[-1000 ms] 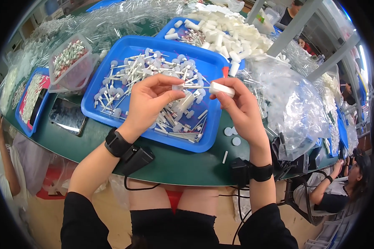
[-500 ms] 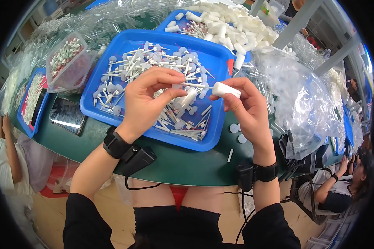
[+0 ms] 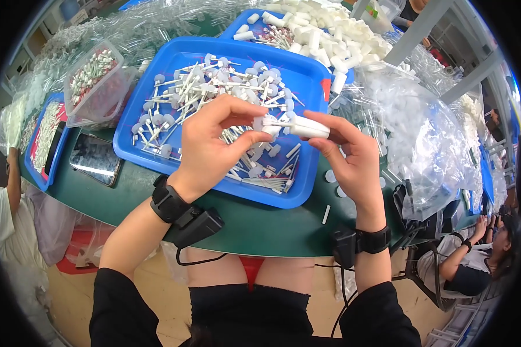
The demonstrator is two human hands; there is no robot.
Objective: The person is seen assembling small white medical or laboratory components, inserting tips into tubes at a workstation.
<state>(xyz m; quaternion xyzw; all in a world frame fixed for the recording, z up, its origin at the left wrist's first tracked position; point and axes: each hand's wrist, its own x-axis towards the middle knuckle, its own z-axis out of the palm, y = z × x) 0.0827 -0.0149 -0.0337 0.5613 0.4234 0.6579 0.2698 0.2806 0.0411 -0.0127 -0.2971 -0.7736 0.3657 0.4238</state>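
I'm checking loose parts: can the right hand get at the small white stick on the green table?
Probably yes: the stick lies uncovered close by, though the right hand holds a white cylinder that may need releasing first.

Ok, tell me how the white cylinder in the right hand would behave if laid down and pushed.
The white cylinder would probably roll, since its sides look rounded. It is likely fairly stiff, as it shows no clear bend or dent where the right hand pinches it.
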